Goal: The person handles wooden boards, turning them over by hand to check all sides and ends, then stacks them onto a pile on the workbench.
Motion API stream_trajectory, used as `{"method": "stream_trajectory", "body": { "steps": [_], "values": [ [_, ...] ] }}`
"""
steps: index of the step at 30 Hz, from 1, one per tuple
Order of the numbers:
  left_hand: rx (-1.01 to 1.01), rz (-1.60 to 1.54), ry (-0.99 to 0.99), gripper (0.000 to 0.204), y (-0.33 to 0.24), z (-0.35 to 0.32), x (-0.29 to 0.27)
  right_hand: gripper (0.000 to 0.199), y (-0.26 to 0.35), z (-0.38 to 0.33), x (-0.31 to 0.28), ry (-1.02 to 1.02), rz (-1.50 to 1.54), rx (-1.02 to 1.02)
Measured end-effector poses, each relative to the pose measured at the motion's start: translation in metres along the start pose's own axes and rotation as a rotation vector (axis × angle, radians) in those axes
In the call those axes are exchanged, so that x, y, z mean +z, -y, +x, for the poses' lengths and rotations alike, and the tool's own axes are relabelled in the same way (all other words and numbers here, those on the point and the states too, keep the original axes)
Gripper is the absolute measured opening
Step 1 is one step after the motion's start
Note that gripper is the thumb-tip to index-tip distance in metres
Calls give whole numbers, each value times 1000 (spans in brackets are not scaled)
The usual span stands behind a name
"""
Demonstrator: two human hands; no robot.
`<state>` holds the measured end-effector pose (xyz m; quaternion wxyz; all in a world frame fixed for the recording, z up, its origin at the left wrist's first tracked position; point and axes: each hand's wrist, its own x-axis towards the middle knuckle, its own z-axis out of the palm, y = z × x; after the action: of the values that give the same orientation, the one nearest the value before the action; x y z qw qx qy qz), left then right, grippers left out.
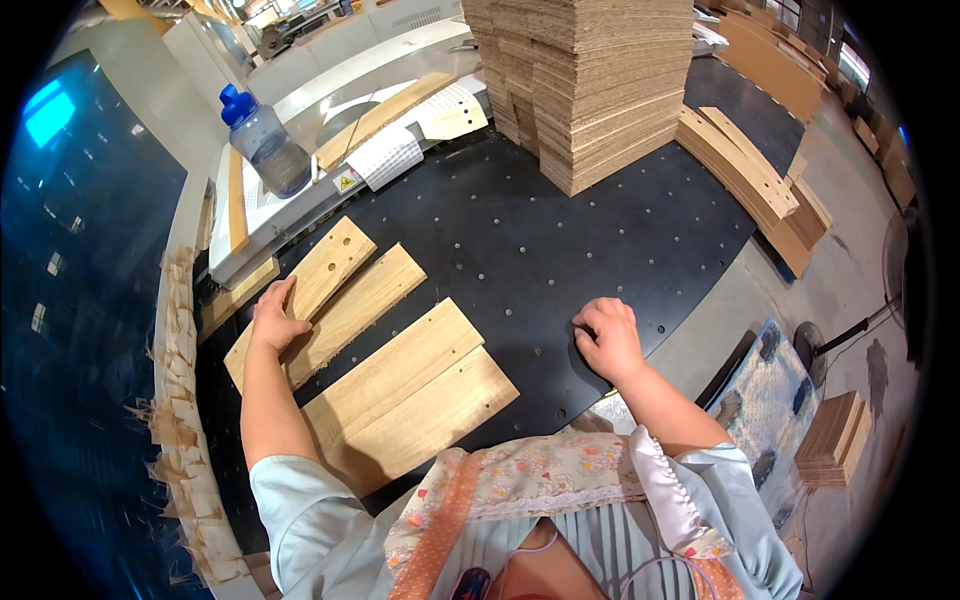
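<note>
Wooden boards (370,350), four of them, lie side by side on the black table (560,250), well in front of the tall stack of sheets (590,80). My left hand (275,318) rests flat on two of them, fingers together. My right hand (608,338) is curled loosely on the table, well apart from the boards, holding nothing. Behind the boards stands a water bottle (265,142).

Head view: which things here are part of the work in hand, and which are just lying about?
In hand: four wooden boards on the black table; left hand on one; right hand on the table.
Lying about: water bottle, tall board stack, curved wooden pieces.
</note>
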<state>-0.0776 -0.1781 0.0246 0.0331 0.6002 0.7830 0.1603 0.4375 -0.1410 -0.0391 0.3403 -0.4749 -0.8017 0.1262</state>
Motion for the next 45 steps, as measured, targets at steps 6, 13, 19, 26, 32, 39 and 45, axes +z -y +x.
{"method": "stream_trajectory", "body": {
  "steps": [6,13,19,26,32,39,45],
  "values": [
    [-186,184,37,92,-12,27,10,11,-1,0,1,-15,3,11],
    [19,-22,170,89,15,50,32,12,0,-1,1,-31,-5,17],
    [157,-142,272,86,5,37,36,11,2,-1,1,-36,-2,21],
    [142,8,-7,68,-40,-2,21,10,1,0,0,-32,7,-13],
    [230,71,271,61,-63,-56,39,10,-2,0,1,-31,27,-46],
    [143,164,166,64,-48,-56,59,11,0,-1,-1,-20,32,-80],
    [192,171,137,80,-53,-60,58,10,-4,-2,-1,-29,70,-64]
  ]
}}
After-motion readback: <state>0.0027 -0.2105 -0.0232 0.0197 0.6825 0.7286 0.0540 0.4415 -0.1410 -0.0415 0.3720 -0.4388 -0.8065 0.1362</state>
